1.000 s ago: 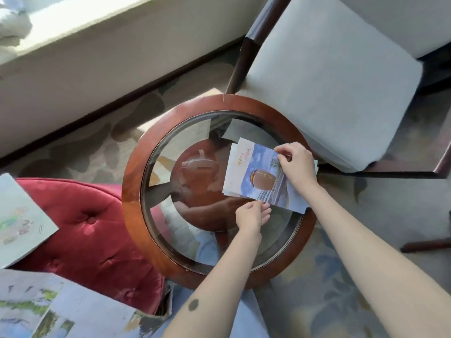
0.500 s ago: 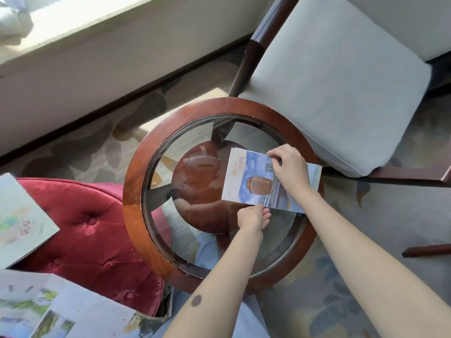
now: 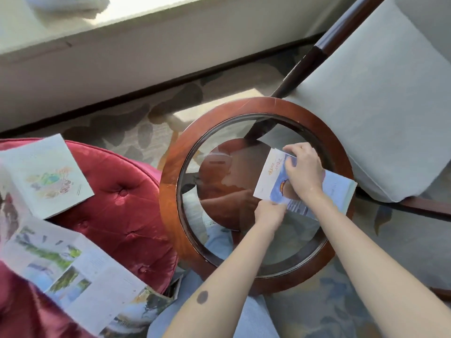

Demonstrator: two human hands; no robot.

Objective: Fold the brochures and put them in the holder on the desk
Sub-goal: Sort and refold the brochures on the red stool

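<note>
The brochure [image 3: 268,178] is laid flat on the glass top of the round table [image 3: 170,189], toward its right side. Its near edge is pinched by the left hand [image 3: 269,213]; its far edge is gripped by the curled fingers of the right hand [image 3: 303,170].

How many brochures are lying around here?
3. One blue brochure on the glass table, pinched by the left hand and right hand; a folded brochure on the red cushion; an unfolded brochure across the cushion's near side. Others may hide beneath it.
</note>
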